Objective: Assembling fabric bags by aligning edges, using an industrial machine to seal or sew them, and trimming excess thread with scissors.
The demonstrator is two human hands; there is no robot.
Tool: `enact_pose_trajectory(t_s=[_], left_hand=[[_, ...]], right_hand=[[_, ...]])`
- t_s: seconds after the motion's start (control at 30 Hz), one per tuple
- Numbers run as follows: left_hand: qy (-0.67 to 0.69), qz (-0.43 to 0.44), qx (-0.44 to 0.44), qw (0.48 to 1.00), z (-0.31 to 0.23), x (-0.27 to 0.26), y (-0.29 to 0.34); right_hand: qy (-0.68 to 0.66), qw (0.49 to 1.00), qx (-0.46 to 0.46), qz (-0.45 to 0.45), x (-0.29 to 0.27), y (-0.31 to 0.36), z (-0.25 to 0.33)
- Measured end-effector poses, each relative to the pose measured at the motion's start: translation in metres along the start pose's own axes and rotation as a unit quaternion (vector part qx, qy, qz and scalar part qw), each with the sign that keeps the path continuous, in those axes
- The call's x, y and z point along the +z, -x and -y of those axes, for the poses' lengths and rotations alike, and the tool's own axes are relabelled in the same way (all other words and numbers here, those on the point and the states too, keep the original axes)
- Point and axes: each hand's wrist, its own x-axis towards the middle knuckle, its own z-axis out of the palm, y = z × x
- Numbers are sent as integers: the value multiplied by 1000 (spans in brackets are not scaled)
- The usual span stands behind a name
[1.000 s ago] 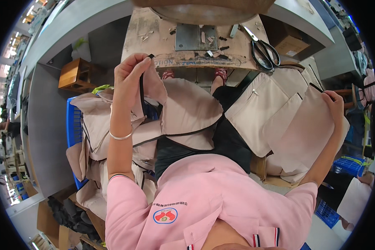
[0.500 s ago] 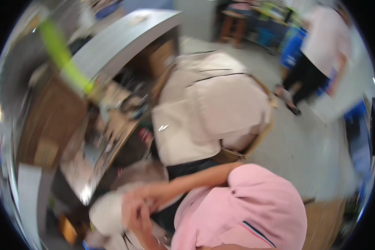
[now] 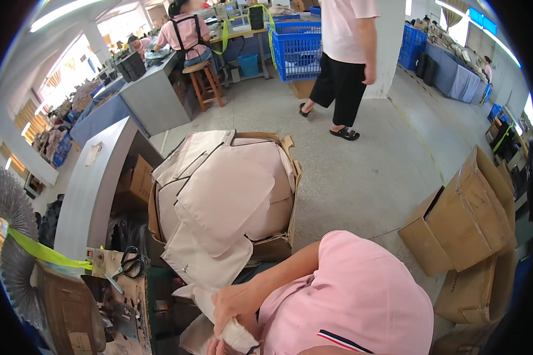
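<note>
At the lower middle, my right hand (image 3: pixel 236 305) is closed on a beige fabric piece (image 3: pixel 240 336), which is bunched and folded between my hands. My left hand (image 3: pixel 215 347) shows only in part at the lower edge, its fingers pinched on the same piece. More beige cloth (image 3: pixel 196 336) hangs beside the hands. Just beyond them, a large pile of flat beige fabric panels (image 3: pixel 225 189), some with dark edging, fills an open cardboard box (image 3: pixel 296 201). One panel (image 3: pixel 210 260) drapes over the box's near side toward my right hand.
At left are a worn work board (image 3: pixel 133 296) with black-handled scissors (image 3: pixel 132 261), a grey table (image 3: pixel 83 177) and a ribbed duct (image 3: pixel 18 254). Cardboard boxes (image 3: pixel 465 213) stand at right. A person (image 3: pixel 344 65) walks beyond the pile near a blue crate (image 3: pixel 296 53).
My view has swung up and to the right, and the blur is gone. Both hands remain close together at the cloth. The walking person has moved away from the right boxes' side.
</note>
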Motion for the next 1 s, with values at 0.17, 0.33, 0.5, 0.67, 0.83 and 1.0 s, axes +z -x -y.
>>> enact_pose_trajectory(t_s=[0.17, 0.33, 0.5, 0.67, 0.83, 1.0], left_hand=[[-23, 21, -25, 999, 7, 10, 22], [-36, 22, -51, 998, 15, 18, 43], [-40, 31, -40, 998, 28, 33, 45], [65, 38, -109, 991, 24, 35, 13], [-77, 44, 32, 996, -5, 11, -36], [0, -15, -51, 999, -8, -19, -63]], right_hand=[[-159, 976, 135, -57, -63, 33, 13], [-180, 957, 120, -194, -154, 51, 33], [-168, 931, 238, -222, -206, 72, 31], [426, 818, 212, -322, -175, 51, -2], [87, 990, -11, -108, -102, 14, -14], [-15, 1000, -10, 8, -66, -28, -37]])
